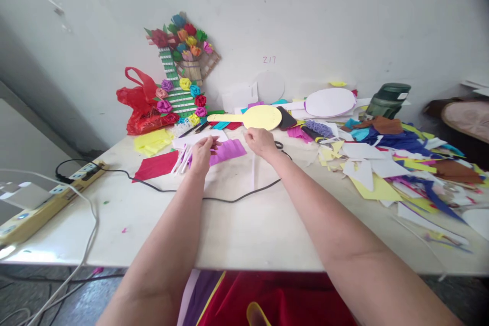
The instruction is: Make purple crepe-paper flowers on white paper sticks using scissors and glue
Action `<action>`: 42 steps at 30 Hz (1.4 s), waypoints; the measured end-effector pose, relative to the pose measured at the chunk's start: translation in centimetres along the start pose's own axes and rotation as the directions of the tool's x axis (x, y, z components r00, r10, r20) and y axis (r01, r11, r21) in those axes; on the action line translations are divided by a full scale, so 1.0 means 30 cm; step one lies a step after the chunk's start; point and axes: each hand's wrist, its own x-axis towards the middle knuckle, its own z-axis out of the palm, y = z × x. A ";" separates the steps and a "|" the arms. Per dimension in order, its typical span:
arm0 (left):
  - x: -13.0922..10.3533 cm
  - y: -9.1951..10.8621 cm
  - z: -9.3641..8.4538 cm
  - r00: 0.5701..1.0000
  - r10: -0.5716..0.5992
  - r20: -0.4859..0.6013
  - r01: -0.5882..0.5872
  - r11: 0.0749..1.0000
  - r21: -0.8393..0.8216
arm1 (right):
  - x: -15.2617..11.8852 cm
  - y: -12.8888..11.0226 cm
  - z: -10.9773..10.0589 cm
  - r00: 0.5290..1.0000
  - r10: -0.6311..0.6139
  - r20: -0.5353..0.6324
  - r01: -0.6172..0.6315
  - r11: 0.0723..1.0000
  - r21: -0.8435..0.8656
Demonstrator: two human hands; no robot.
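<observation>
Red cloth lies nearest, at six o'clock. White sticks sit at the left hand's nine o'clock, its fingers curled; the right hand is closed, its grip's contents unclear, purple paper between.

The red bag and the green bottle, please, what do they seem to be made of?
Red bag: thin, slightly shiny plastic, judging by its crinkles and looped handle.
Green bottle: smooth, probably hard plastic, perhaps glass, as its body looks partly see-through.

Table: pale top
Left: yellow power strip
Middle: purple paper, black cable
Right: heaped paper scraps
</observation>
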 end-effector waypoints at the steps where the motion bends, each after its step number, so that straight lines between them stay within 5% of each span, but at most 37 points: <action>1: -0.009 -0.001 0.007 0.999 0.019 0.027 -0.020 0.999 0.046 | -0.005 -0.006 0.003 1.000 -0.021 0.013 0.021 1.000 -0.005; 6: -0.045 -0.013 0.049 0.978 0.027 0.206 -0.093 0.944 0.317 | -0.012 -0.003 0.017 0.998 -0.064 0.025 0.060 0.992 0.115; 11: -0.062 -0.015 0.066 0.951 -0.006 0.308 -0.123 0.908 0.399 | -0.001 -0.004 0.022 0.997 -0.025 0.070 0.001 0.946 0.324; 17: -0.062 -0.013 0.064 0.949 -0.013 0.315 -0.144 0.871 0.469 | 0.000 -0.016 0.021 0.993 -0.048 0.109 0.026 0.980 0.195; 24: -0.026 -0.019 0.024 0.973 0.212 0.095 -0.230 0.817 0.529 | -0.011 -0.022 0.040 0.973 -0.131 0.187 0.123 0.991 0.056; 31: -0.009 -0.029 -0.005 0.991 0.135 0.004 -0.118 0.848 0.517 | -0.037 -0.058 0.078 0.860 -0.372 0.350 0.390 0.921 0.021; 34: -0.009 -0.026 -0.004 0.988 0.139 0.060 -0.152 0.891 0.427 | -0.043 -0.071 0.085 0.857 -0.417 0.305 0.425 0.904 0.042; 42: -0.021 -0.012 0.010 0.981 0.035 0.189 -0.097 0.939 0.331 | -0.025 -0.080 0.072 0.943 -0.316 0.104 0.290 0.934 0.209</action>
